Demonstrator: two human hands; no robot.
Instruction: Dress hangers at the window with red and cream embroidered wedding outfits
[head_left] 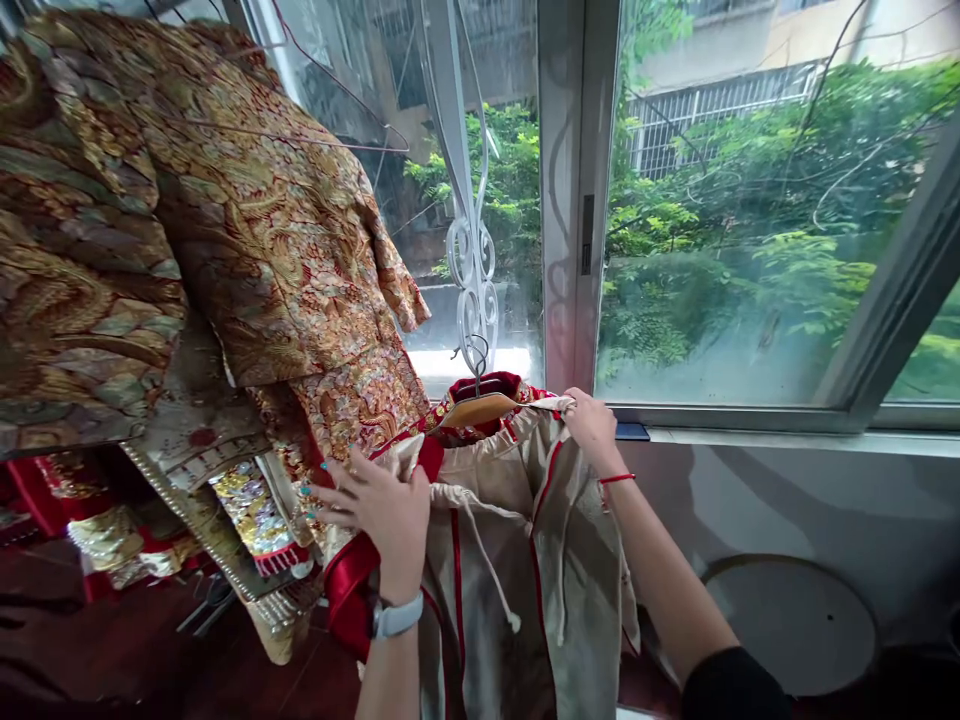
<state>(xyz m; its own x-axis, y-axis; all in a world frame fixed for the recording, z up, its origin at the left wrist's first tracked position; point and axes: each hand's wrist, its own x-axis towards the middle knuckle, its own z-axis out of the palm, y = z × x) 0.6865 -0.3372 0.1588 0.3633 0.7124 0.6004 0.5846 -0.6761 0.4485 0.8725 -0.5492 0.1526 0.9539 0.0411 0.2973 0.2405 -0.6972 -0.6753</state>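
Left hand (394, 515) spread, pale garment (495, 665) hung, drawstring (514, 622) untied

At the window (574, 200), the garment is hung at a wooden hanger (480, 408), already hooked onto white scrollwork (465, 255). Its top edge is pinched by the right hand (589, 425); what is touched by the left palm is hidden. The drawstring's ends are left dangling.
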